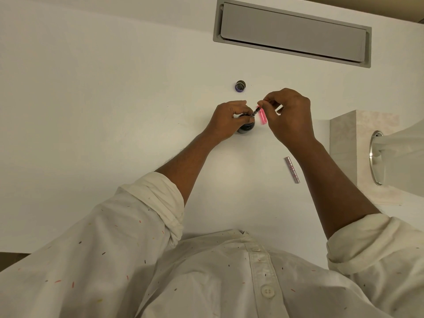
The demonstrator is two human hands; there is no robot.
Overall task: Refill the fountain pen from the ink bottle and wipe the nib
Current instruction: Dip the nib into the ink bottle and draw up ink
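The ink bottle (246, 128) stands near the middle of the white table (114, 111), and the left hand (226, 120) is curled round it from nine o'clock, fingers wrapped over its shoulder; small, dark glass by the look of it, so heavy for its size, rigid, breakable and easy to tip while uncapped, which makes a low grip on the body the sensible one. The right hand (289, 115) comes in from three o'clock and pinches the upper end of the fountain pen (255, 111) between thumb and fingertips, the dark front end slanting down to the bottle's mouth; the pen looks light, thin and slick, best held at the section, well clear of the delicate nib. A pink translucent part (263, 117) hangs just beside it; whether that is the converter or a loose piece I cannot tell from here. The bottle cap (240, 86) sits at twelve o'clock of the bottle, apart; a slim metal tube (292, 169) lies at four o'clock. The tabletop is smooth and pale, so any drip would show; a tissue box (348, 138) stands at three o'clock, and a grey hatch (291, 33) is set into the far edge.
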